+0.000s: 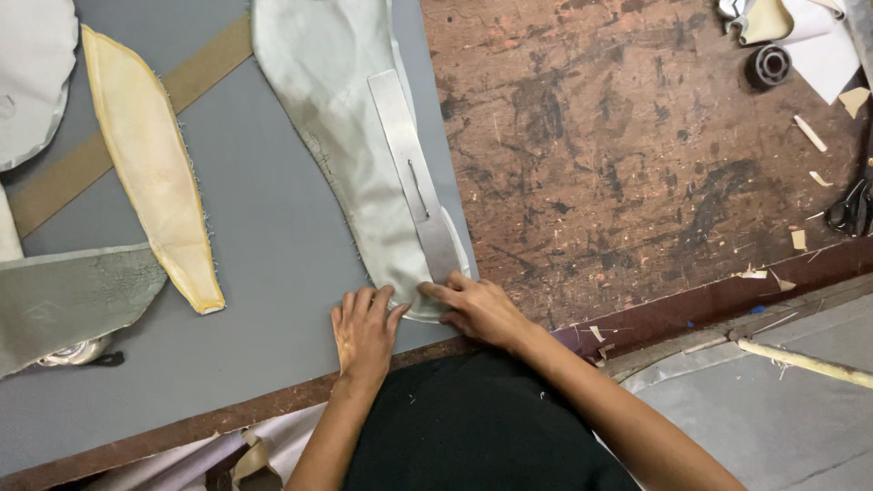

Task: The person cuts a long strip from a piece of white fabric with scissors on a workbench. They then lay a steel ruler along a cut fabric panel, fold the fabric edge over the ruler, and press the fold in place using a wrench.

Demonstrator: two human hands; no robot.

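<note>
Grey fabric piece point(350, 136) under one metal strip point(414, 173); left hand point(364, 332), right hand point(477, 309) press flat, grip holding nothing

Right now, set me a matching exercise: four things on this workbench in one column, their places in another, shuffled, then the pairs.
Things:
1. metal strip
2. yellow fabric piece
3. scissors
4. black spool

Places:
A. far left, on the grey mat
B. top right corner of the bench
C. lying on the pale fabric piece, by the right hand
D. right edge, on bare wood

Pairs: 1-C, 2-A, 3-D, 4-B
</note>
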